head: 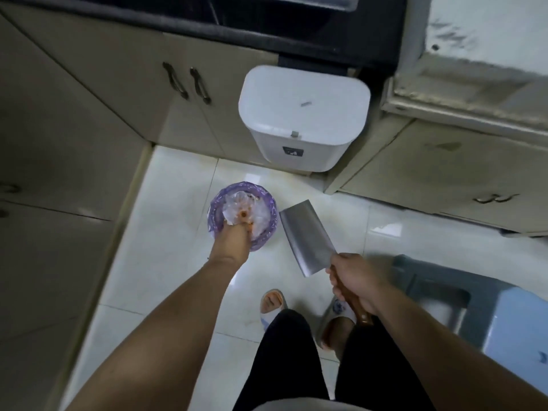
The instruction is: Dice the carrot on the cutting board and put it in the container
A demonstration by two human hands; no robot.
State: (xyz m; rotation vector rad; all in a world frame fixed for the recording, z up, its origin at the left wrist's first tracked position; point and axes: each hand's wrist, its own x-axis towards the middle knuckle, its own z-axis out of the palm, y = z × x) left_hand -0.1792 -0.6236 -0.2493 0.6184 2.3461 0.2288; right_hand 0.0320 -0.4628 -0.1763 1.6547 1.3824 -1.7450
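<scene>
So right now nobody's at the counter. The person is standing over a small waste bin [242, 216] on the tiled floor [166, 232], lined with a purple bag and with crumpled clear plastic inside.

The left hand [232, 243] is stretched out right over the bin's mouth, fingers bunched downward around a small orange bit [243, 214]. My guess is that's a carrot end or peel scrap being dropped as waste, which would explain holding it directly above the opening so nothing lands on the floor. It's blurry though, so I can't swear the fingers are actually gripping it rather than just letting go.

The right hand [354, 281] is wrapped tight round the wooden handle of a cleaver [307, 237]. The blade points forward and away from that hand, off to the side of the bin and well apart from the left arm. Makes sense: keep the sharp thing clear of your own reach and your legs while the other hand does the tossing.

Beyond the left hand a white lidded bin [304, 117] hangs on the cupboard [89, 84].

Cutting board, container and the main carrot aren't visible at all, so the dicing looks barely started to me, more like trimming stage.
</scene>
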